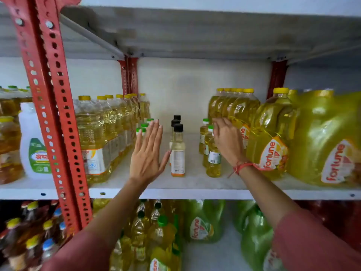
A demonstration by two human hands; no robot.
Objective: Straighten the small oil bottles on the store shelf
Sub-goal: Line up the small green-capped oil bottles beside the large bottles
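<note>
On the shelf (195, 184), the left hand (146, 153) is flat and open, thumb touching the front black-capped bottle (178, 151), while the right hand (226, 140), fingers loosely curled, rests against the green-capped small bottles (212, 153).

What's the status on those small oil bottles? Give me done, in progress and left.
Done: the black-capped bottles stand upright in one file running front to back. In progress: the right hand rests on the top of the right-hand green-capped bottles, which are upright but slightly staggered. The left hand is open and flat, holding nothing. Left: the green-capped bottles behind it, mostly hidden, so their order is unclear.
</note>
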